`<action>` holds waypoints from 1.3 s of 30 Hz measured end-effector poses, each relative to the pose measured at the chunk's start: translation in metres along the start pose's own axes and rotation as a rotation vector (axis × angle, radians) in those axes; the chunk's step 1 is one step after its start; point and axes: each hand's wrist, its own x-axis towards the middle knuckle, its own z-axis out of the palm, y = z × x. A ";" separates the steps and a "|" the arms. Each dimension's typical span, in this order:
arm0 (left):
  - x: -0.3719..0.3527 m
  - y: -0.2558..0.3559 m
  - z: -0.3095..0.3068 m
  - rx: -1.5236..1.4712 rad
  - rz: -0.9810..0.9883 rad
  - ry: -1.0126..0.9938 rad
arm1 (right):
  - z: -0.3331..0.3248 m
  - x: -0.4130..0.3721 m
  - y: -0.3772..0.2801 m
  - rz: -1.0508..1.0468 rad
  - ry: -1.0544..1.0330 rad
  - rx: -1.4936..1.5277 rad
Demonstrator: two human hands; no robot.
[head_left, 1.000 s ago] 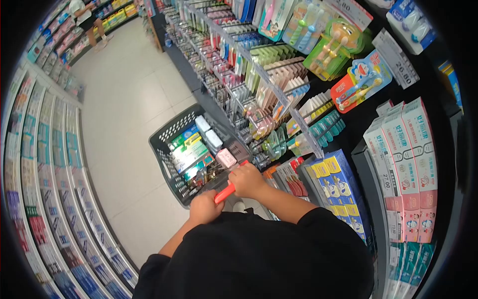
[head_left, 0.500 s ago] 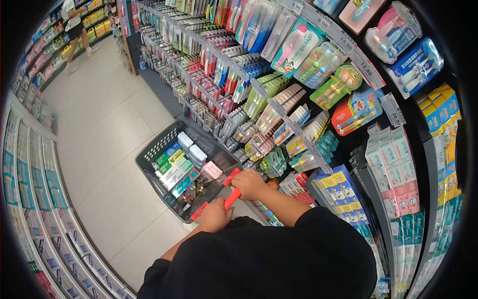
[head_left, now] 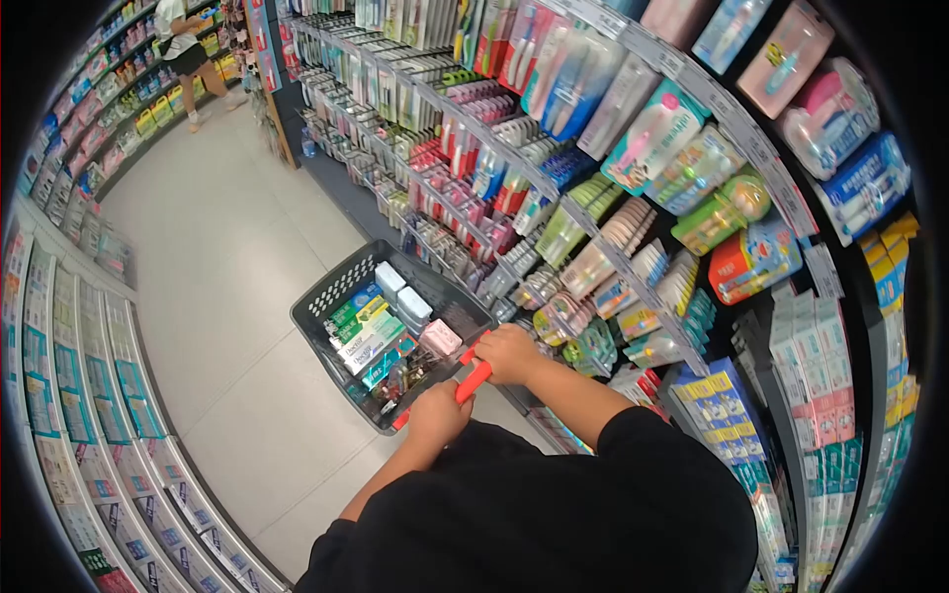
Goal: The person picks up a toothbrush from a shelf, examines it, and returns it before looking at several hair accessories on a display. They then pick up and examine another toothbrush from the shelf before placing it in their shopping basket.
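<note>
Shop shelving lines both sides of an aisle, with a pale tiled floor (head_left: 217,296) between. Far left of the fingers, curved shelves (head_left: 89,415) carry rows of boxed goods; well ahead on that side stands another person (head_left: 185,59) in dark shorts.

Just ahead of the fingers and slightly to their left sits a dark grey basket (head_left: 447,284) with perforated walls. Inside, from its left side, lie green boxes (head_left: 348,319), then a white carton (head_left: 371,342) beside them, and a teal packet (head_left: 389,365) nearer the fingers. Two white-topped packs (head_left: 389,278) lie farther off to the right, and a pink pack (head_left: 441,337) rests closest to the right hand. Some brownish items in the near corner are too blurred to name.

The left hand (head_left: 438,415) has its fingers closed around a red handle (head_left: 473,382), though the tips are hidden; the right hand (head_left: 507,354) is likewise wrapped around it. This looks like steering or steadying the basket. Any further push probably calls for an even two-handed hold and room beside the toothbrush rack (head_left: 568,84), which rises right of the fingers; stacked cartons (head_left: 816,356) stand farther right.
</note>
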 end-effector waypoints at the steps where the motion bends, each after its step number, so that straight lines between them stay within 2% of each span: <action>1: 0.008 -0.004 -0.008 0.000 0.005 0.024 | 0.004 0.012 0.004 0.000 0.014 -0.003; 9: 0.069 -0.055 -0.065 0.030 -0.080 0.097 | 0.037 0.110 0.028 -0.027 0.122 0.064; 15: 0.127 -0.100 -0.120 0.061 -0.064 0.121 | 0.062 0.195 0.052 -0.058 0.135 0.126; 29: 0.287 -0.190 -0.245 0.087 -0.096 0.063 | 0.114 0.392 0.120 -0.041 0.100 0.092; 33: 0.337 -0.217 -0.270 0.080 -0.106 0.030 | 0.140 0.440 0.150 -0.027 0.139 0.056; 36: 0.369 -0.240 -0.287 0.116 -0.043 0.005 | 0.153 0.473 0.164 -0.012 0.183 0.049; 39: 0.388 -0.265 -0.292 0.084 -0.025 0.013 | 0.161 0.504 0.169 0.005 0.111 0.011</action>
